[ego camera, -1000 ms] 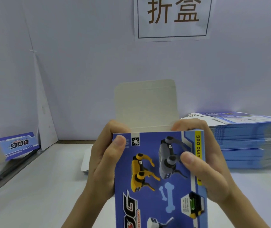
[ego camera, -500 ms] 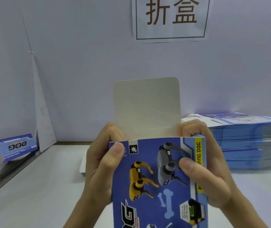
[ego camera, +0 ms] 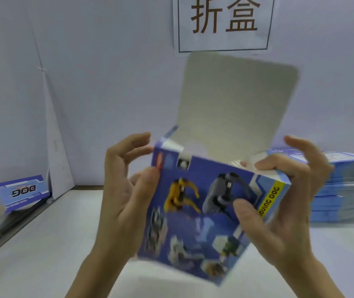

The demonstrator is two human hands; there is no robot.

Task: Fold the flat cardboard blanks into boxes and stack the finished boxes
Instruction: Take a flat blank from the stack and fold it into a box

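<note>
I hold a blue printed box [ego camera: 195, 222] with robot dogs on its front, tilted, in front of me above the table. Its grey lid flap [ego camera: 234, 108] stands up and open at the top. My left hand [ego camera: 126, 190] grips the box's left side, thumb on the front, fingers curled loosely near the top left corner. My right hand [ego camera: 279, 207] holds the right side, thumb on the front panel, one finger pressing into the top right opening. A tall stack of flat blue blanks [ego camera: 344, 188] lies on the table at the right, behind my right hand.
A finished blue box [ego camera: 23, 191] lies at the far left by a metal rail [ego camera: 10, 229]. A paper sign [ego camera: 223, 22] hangs on the white wall behind. A white panel [ego camera: 57, 147] leans in the left corner.
The box has been raised and tilted, its lid flap now higher and wider open. My fingers have lifted off the top corners, and my right finger now presses at the top right opening.
</note>
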